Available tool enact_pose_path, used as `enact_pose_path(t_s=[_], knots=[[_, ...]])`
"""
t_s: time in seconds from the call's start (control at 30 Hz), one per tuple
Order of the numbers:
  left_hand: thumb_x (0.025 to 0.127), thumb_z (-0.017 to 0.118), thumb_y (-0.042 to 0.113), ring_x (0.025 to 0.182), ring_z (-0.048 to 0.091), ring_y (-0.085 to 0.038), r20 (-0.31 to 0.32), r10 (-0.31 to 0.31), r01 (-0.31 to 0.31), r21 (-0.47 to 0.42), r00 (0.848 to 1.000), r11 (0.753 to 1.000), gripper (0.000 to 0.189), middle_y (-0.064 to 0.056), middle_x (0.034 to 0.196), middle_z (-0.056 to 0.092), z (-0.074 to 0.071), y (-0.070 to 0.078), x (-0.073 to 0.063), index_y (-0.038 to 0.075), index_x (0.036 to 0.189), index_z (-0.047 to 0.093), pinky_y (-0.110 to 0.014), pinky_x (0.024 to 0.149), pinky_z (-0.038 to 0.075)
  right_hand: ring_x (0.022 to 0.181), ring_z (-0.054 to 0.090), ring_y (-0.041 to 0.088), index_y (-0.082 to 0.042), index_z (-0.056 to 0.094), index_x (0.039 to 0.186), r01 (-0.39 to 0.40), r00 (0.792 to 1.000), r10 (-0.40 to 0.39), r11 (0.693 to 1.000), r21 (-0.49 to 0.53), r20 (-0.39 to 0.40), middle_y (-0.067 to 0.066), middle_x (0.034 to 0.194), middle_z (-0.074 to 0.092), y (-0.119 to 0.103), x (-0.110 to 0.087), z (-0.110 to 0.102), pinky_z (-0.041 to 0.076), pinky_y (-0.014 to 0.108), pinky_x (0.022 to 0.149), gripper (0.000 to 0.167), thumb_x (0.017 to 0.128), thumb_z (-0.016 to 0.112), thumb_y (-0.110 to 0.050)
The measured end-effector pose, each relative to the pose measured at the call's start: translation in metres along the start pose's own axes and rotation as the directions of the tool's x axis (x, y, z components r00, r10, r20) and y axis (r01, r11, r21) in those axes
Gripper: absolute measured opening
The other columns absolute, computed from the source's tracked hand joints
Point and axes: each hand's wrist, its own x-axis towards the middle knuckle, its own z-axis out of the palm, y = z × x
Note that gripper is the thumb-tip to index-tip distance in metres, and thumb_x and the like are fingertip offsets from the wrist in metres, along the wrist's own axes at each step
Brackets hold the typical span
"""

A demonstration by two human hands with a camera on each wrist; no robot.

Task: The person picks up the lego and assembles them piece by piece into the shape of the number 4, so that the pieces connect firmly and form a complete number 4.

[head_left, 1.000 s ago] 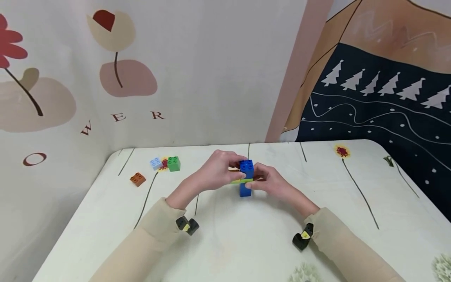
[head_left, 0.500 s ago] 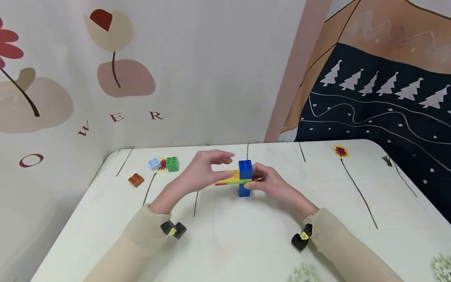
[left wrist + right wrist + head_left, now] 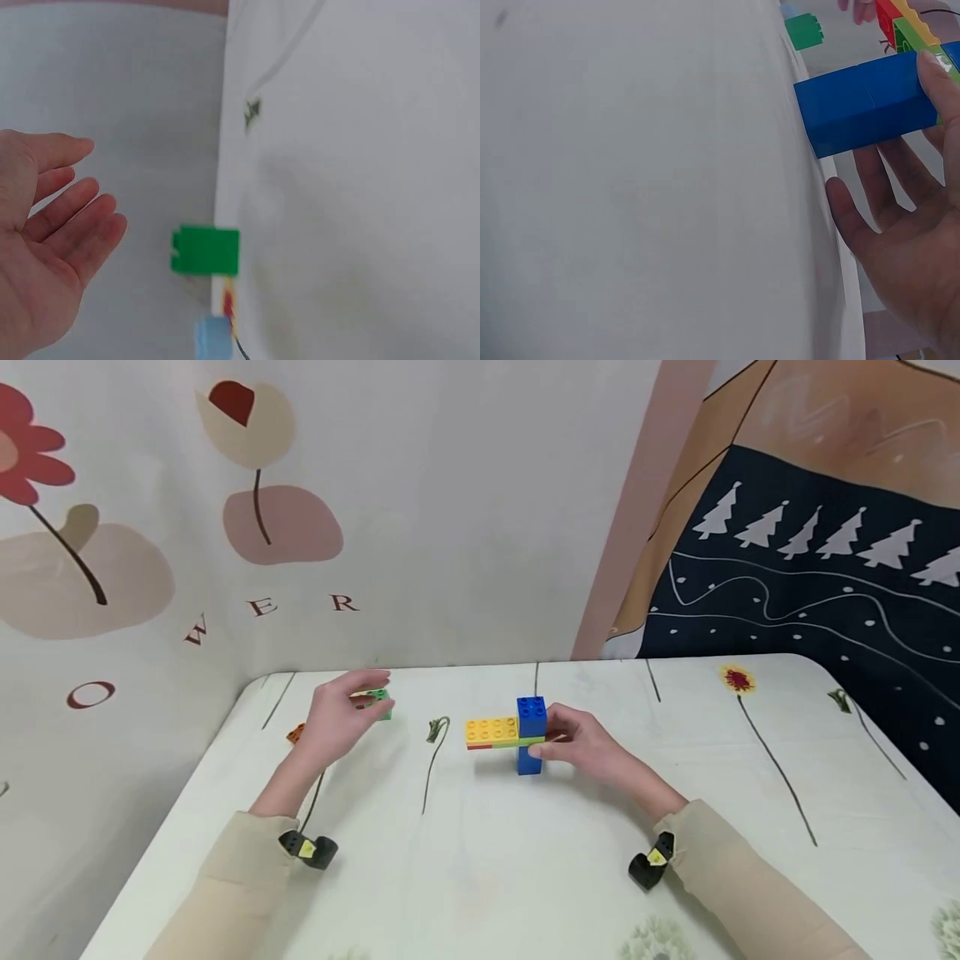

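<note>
My right hand (image 3: 588, 745) pinches a toy brick build around its middle, thumb in front. A blue brick (image 3: 532, 718) tops this build, above a thin lime-green layer, with blue bricks (image 3: 866, 105) stacked below. From the middle a yellow brick (image 3: 491, 730) juts out leftward, red and lime green under it. At the back left my left hand (image 3: 337, 718) hovers beside a green brick (image 3: 385, 707), fingers spread loosely and holding nothing. The left wrist view shows the green brick (image 3: 206, 250) apart from the fingers.
A brown-orange brick (image 3: 296, 734) lies just behind the left wrist, partly covered. A light blue brick (image 3: 215, 337) sits by the green one, hidden by the hand in the head view. The white flower-print cloth (image 3: 465, 852) covers the table up to the back wall.
My left hand has let go of the build's top and moved left to the green brick, uncovering the yellow brick. My right hand keeps its hold in place.
</note>
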Motion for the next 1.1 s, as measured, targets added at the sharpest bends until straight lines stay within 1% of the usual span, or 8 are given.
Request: enact_pose_path(t_s=[0.1,0.27,0.4,0.5,0.7,0.87,0.93,1.1], knots=[[0.093,0.073,0.001,0.112,0.067,-0.04,-0.002,-0.047,0.047,0.007,0.999,0.999,0.044,-0.022,0.133,0.064,-0.005,-0.015,-0.001,-0.002,0.136,0.063,-0.042,0.089,0.058,0.105,0.062,0.028,-0.007,0.065,0.116,0.011,1.0,-0.011,1.0,-0.004,0.003,0.008,0.121,0.069,0.001,-0.001,0.0,0.053,0.036,0.091,0.027,0.092,0.078,-0.013],[0.094,0.072,0.001,0.118,0.064,-0.04,0.015,-0.091,0.091,0.003,0.996,0.996,0.047,-0.026,0.137,0.06,-0.005,-0.033,0.007,-0.003,0.139,0.059,-0.035,0.09,0.058,0.105,0.062,0.029,-0.006,0.065,0.115,0.03,1.0,-0.03,1.0,-0.002,0.002,0.009,0.12,0.069,0.001,0.0,-0.004,0.053,0.036,0.091,0.026,0.093,0.078,-0.013],[0.094,0.072,0.003,0.125,0.058,-0.041,0.035,-0.129,0.129,0.013,0.991,0.992,0.051,-0.028,0.14,0.057,0.0,-0.042,0.012,-0.004,0.142,0.056,-0.046,0.097,0.054,0.103,0.062,0.028,-0.006,0.065,0.115,0.032,0.999,-0.032,1.0,-0.001,-0.004,0.008,0.118,0.069,0.003,-0.001,-0.005,0.053,0.036,0.09,0.027,0.093,0.078,-0.013],[0.093,0.072,0.002,0.126,0.056,-0.042,0.047,-0.153,0.152,0.036,0.987,0.988,0.054,-0.028,0.139,0.057,0.002,-0.047,0.013,-0.005,0.144,0.053,-0.051,0.098,0.053,0.104,0.062,0.028,-0.007,0.065,0.115,0.029,1.0,-0.029,1.0,-0.003,0.006,0.008,0.118,0.069,0.004,0.0,-0.003,0.053,0.036,0.09,0.028,0.093,0.079,-0.015],[0.092,0.071,-0.001,0.116,0.062,-0.04,0.077,-0.184,0.182,0.037,0.98,0.983,0.056,-0.03,0.129,0.062,0.005,-0.055,0.014,-0.009,0.144,0.051,-0.037,0.089,0.055,0.103,0.062,0.027,-0.008,0.065,0.113,0.013,1.0,-0.013,1.0,-0.014,0.004,0.007,0.118,0.069,0.004,-0.001,-0.001,0.053,0.036,0.089,0.027,0.092,0.079,-0.016],[0.092,0.07,-0.003,0.121,0.06,-0.042,0.089,-0.207,0.207,0.011,0.974,0.978,0.057,-0.031,0.134,0.059,0.011,-0.059,0.016,-0.009,0.145,0.049,-0.047,0.099,0.053,0.104,0.062,0.028,-0.008,0.065,0.114,0.022,1.0,-0.022,1.0,-0.014,0.001,0.008,0.12,0.069,0.001,-0.001,-0.004,0.053,0.036,0.091,0.027,0.092,0.08,-0.014],[0.093,0.07,-0.003,0.122,0.06,-0.042,0.092,-0.209,0.209,0.011,0.973,0.978,0.056,-0.031,0.134,0.059,0.013,-0.06,0.018,-0.009,0.144,0.05,-0.049,0.1,0.052,0.103,0.062,0.028,-0.007,0.065,0.114,0.033,0.999,-0.033,0.999,-0.009,0.007,0.008,0.12,0.069,0.001,-0.001,-0.005,0.053,0.037,0.091,0.028,0.092,0.079,-0.014],[0.094,0.071,0.0,0.118,0.062,-0.039,0.098,-0.214,0.213,0.023,0.972,0.977,0.048,-0.028,0.131,0.062,0.012,-0.062,0.018,-0.008,0.139,0.056,-0.046,0.096,0.055,0.103,0.062,0.028,-0.006,0.065,0.114,0.045,0.999,-0.045,0.999,-0.001,0.016,0.008,0.119,0.069,0.003,0.0,-0.002,0.053,0.037,0.09,0.028,0.092,0.079,-0.013]])
